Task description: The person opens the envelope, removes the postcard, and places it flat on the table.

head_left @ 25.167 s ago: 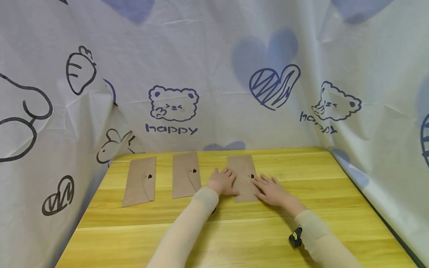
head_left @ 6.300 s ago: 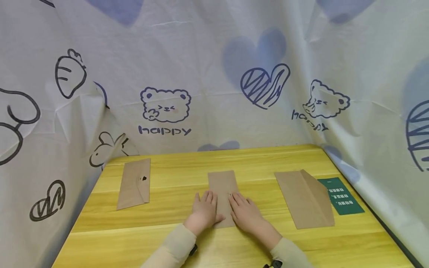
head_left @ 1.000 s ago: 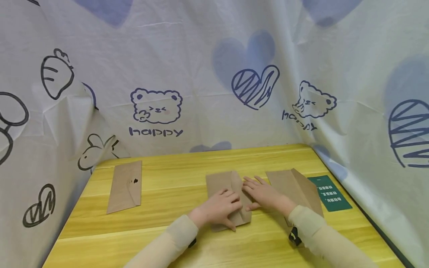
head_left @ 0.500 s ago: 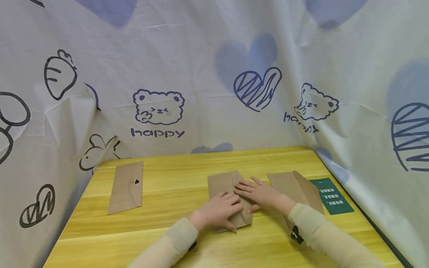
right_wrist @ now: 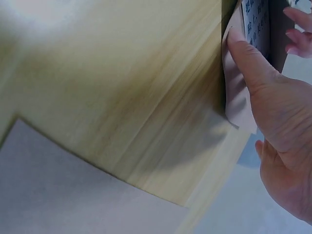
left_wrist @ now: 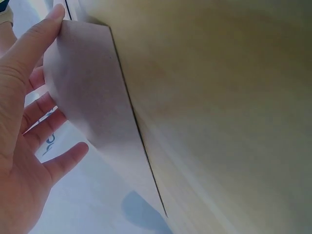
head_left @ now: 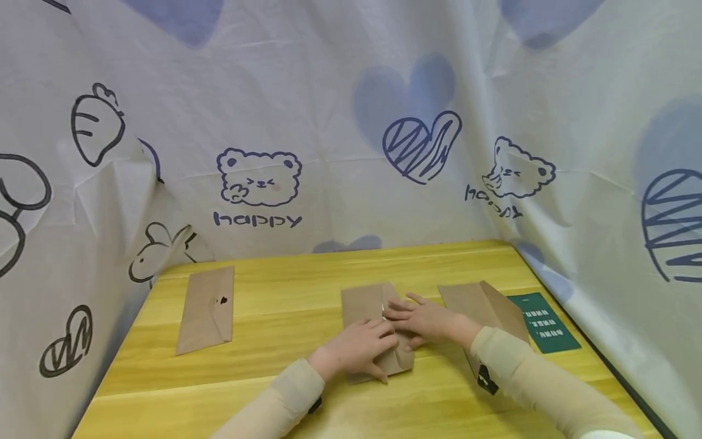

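Gripping the brown envelope [head_left: 362,302] between thumb and fingers, the left hand [head_left: 359,347] should press lightly, avoiding creases. The right hand [head_left: 430,320] thumbs its edge beside a printed card [right_wrist: 254,24]; whether those fingers pinch, I can't tell.

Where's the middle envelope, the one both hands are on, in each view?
Head: middle envelope below centre, slightly right.
Left wrist: middle envelope left of centre, upper left to near bottom.
Right wrist: middle envelope at upper right.
Shared landmark: wood-grain table.
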`<state>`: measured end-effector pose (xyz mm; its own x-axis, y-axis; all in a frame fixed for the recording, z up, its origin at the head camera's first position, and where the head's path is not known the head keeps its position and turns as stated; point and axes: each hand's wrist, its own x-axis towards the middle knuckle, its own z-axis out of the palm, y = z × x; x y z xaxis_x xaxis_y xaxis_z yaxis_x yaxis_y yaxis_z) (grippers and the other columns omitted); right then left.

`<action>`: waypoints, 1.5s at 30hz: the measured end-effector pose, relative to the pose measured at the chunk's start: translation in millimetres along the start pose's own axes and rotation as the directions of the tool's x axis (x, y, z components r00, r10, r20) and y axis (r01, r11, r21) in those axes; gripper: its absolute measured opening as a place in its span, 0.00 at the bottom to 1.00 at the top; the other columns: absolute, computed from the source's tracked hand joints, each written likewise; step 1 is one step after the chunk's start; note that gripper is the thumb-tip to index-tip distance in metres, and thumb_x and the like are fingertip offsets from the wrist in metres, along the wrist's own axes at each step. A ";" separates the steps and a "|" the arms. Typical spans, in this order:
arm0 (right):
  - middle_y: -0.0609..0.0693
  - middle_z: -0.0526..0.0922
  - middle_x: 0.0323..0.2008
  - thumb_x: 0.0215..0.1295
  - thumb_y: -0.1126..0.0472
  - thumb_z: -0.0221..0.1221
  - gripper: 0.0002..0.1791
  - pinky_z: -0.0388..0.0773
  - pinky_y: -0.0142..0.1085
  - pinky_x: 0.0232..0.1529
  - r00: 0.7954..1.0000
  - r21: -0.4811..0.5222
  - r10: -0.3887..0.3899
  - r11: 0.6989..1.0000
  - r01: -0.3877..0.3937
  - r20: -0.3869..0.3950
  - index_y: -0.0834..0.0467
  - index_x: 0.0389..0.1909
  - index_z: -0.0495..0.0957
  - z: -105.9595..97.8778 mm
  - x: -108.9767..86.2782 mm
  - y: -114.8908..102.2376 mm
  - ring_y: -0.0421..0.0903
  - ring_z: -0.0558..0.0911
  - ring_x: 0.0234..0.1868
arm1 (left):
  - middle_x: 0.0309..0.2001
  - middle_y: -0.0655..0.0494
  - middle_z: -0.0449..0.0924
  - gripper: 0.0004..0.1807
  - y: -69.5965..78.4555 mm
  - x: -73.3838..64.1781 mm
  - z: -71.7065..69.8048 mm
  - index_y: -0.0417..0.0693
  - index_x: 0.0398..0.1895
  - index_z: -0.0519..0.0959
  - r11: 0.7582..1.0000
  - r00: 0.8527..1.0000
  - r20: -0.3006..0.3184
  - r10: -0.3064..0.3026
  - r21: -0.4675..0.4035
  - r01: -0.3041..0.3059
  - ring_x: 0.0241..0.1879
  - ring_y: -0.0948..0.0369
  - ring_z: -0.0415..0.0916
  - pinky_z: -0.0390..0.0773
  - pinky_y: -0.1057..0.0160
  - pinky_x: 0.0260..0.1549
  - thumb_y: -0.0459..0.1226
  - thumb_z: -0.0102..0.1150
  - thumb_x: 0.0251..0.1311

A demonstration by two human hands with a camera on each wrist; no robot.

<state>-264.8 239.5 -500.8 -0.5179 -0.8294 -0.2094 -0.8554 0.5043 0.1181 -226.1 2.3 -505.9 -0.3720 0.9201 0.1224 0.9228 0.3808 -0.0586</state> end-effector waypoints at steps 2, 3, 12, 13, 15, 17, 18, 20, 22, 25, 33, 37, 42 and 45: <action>0.52 0.59 0.75 0.65 0.34 0.51 0.41 0.53 0.60 0.72 1.000 0.009 -0.004 1.000 0.004 -0.001 0.50 0.74 0.60 2.8 -0.9 0.3 0.57 0.56 0.76 | 0.53 0.61 0.69 0.32 1.3 -0.7 0.9 0.59 0.46 0.69 1.000 1.000 0.002 -0.002 -0.005 0.002 0.56 0.63 0.70 0.76 0.53 0.55 0.66 0.63 0.46; 0.52 0.59 0.75 0.65 0.34 0.51 0.41 0.53 0.61 0.72 1.000 0.012 -0.007 1.000 0.007 -0.007 0.51 0.73 0.61 4.2 -1.3 0.5 0.57 0.56 0.76 | 0.53 0.61 0.69 0.32 1.7 -0.9 1.3 0.58 0.46 0.69 1.000 1.000 -0.001 -0.001 -0.007 0.001 0.56 0.63 0.70 0.77 0.54 0.55 0.66 0.63 0.46; 0.54 0.63 0.73 0.63 0.36 0.55 0.39 0.52 0.62 0.71 0.998 0.094 0.034 0.995 -0.028 -0.061 0.52 0.71 0.65 5.6 -3.5 -0.1 0.59 0.57 0.75 | 0.51 0.63 0.69 0.31 1.1 1.0 4.1 0.60 0.44 0.70 1.000 1.000 -0.021 -0.011 0.003 0.011 0.53 0.66 0.69 0.76 0.60 0.51 0.66 0.65 0.43; 0.54 0.64 0.72 0.63 0.36 0.55 0.39 0.52 0.62 0.72 0.997 0.102 0.043 0.994 -0.036 -0.065 0.52 0.70 0.66 5.7 -3.8 -0.2 0.59 0.57 0.75 | 0.51 0.63 0.69 0.32 1.0 1.6 4.2 0.60 0.44 0.70 1.000 1.000 -0.016 -0.015 0.002 0.015 0.53 0.66 0.69 0.76 0.60 0.50 0.66 0.65 0.43; 0.54 0.65 0.72 0.63 0.36 0.56 0.38 0.51 0.61 0.72 0.995 0.116 0.060 0.992 -0.051 -0.074 0.52 0.69 0.67 7.3 -4.0 -0.1 0.59 0.57 0.76 | 0.51 0.63 0.69 0.32 0.8 2.8 4.3 0.60 0.45 0.70 1.000 1.000 -0.002 -0.021 0.003 0.021 0.54 0.66 0.69 0.76 0.59 0.50 0.67 0.64 0.44; 0.54 0.66 0.71 0.62 0.35 0.55 0.38 0.51 0.61 0.72 0.993 0.115 0.072 0.991 -0.062 -0.089 0.52 0.68 0.69 9.5 -4.3 -0.7 0.59 0.57 0.75 | 0.51 0.63 0.68 0.32 1.1 3.4 3.5 0.60 0.45 0.70 1.000 0.999 0.020 -0.028 -0.001 0.028 0.56 0.65 0.69 0.77 0.58 0.51 0.67 0.64 0.44; 0.54 0.67 0.71 0.62 0.35 0.55 0.37 0.52 0.61 0.72 0.992 0.114 0.076 0.991 -0.065 -0.098 0.52 0.67 0.70 10.7 -4.8 -0.9 0.59 0.58 0.75 | 0.52 0.63 0.69 0.32 1.5 3.9 3.2 0.60 0.46 0.70 1.000 0.999 0.029 -0.030 -0.001 0.030 0.58 0.64 0.69 0.77 0.57 0.51 0.67 0.64 0.44; 0.54 0.68 0.70 0.62 0.35 0.56 0.36 0.52 0.61 0.72 0.990 0.119 0.083 0.990 -0.070 -0.114 0.52 0.66 0.72 12.4 -6.0 -1.5 0.59 0.58 0.75 | 0.53 0.62 0.69 0.32 2.1 5.2 3.2 0.60 0.47 0.70 0.999 0.998 0.048 -0.036 0.002 0.036 0.61 0.62 0.69 0.76 0.56 0.52 0.67 0.64 0.45; 0.55 0.69 0.69 0.62 0.36 0.57 0.35 0.53 0.61 0.72 0.987 0.134 0.087 0.989 -0.069 -0.133 0.53 0.65 0.73 12.9 -7.7 -2.2 0.60 0.58 0.75 | 0.55 0.62 0.69 0.33 2.8 5.8 3.1 0.60 0.49 0.71 0.999 0.997 0.060 -0.041 -0.001 0.041 0.63 0.62 0.68 0.76 0.55 0.54 0.66 0.64 0.45; 0.55 0.71 0.68 0.62 0.39 0.59 0.34 0.54 0.63 0.70 0.982 0.158 0.095 0.985 -0.070 -0.161 0.54 0.63 0.74 14.6 -11.2 -2.1 0.61 0.60 0.74 | 0.56 0.62 0.69 0.34 3.5 6.4 4.3 0.60 0.51 0.72 0.999 0.997 0.070 -0.043 0.001 0.043 0.62 0.63 0.68 0.75 0.56 0.56 0.66 0.65 0.45; 0.55 0.75 0.65 0.65 0.44 0.59 0.27 0.54 0.66 0.68 0.965 0.264 0.157 0.959 -0.099 -0.208 0.55 0.60 0.77 21.2 -25.5 2.1 0.63 0.63 0.72 | 0.55 0.62 0.70 0.32 1.2 7.8 10.4 0.61 0.50 0.72 0.998 0.994 0.094 -0.048 -0.027 0.050 0.57 0.65 0.68 0.75 0.60 0.56 0.65 0.65 0.47; 0.55 0.76 0.63 0.66 0.44 0.58 0.26 0.54 0.66 0.68 0.957 0.309 0.202 0.942 -0.131 -0.210 0.55 0.58 0.79 23.4 -31.2 4.1 0.63 0.64 0.71 | 0.53 0.63 0.70 0.31 0.5 8.4 10.4 0.61 0.49 0.72 0.998 0.994 0.096 -0.044 -0.040 0.049 0.54 0.66 0.68 0.76 0.64 0.52 0.64 0.66 0.46; 0.56 0.78 0.61 0.66 0.45 0.58 0.24 0.56 0.64 0.69 0.947 0.350 0.242 0.924 -0.157 -0.212 0.56 0.56 0.80 25.5 -35.0 5.6 0.62 0.66 0.70 | 0.53 0.63 0.70 0.31 0.8 9.5 9.7 0.60 0.49 0.72 0.997 0.995 0.098 -0.035 -0.061 0.041 0.53 0.66 0.69 0.75 0.67 0.50 0.64 0.67 0.46; 0.57 0.80 0.59 0.67 0.47 0.58 0.22 0.60 0.63 0.67 0.938 0.347 0.255 0.924 -0.163 -0.237 0.57 0.54 0.81 28.3 -34.7 6.1 0.63 0.68 0.69 | 0.51 0.63 0.71 0.31 1.7 10.8 8.4 0.59 0.48 0.73 0.998 0.995 0.098 -0.021 -0.062 0.028 0.51 0.66 0.69 0.75 0.69 0.50 0.63 0.67 0.46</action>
<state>-251.9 278.1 -520.3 -0.7052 -0.7062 0.0637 -0.7029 0.6845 -0.1935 -229.4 13.7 -513.0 -0.3997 0.9163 0.0259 0.9166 0.3997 0.0062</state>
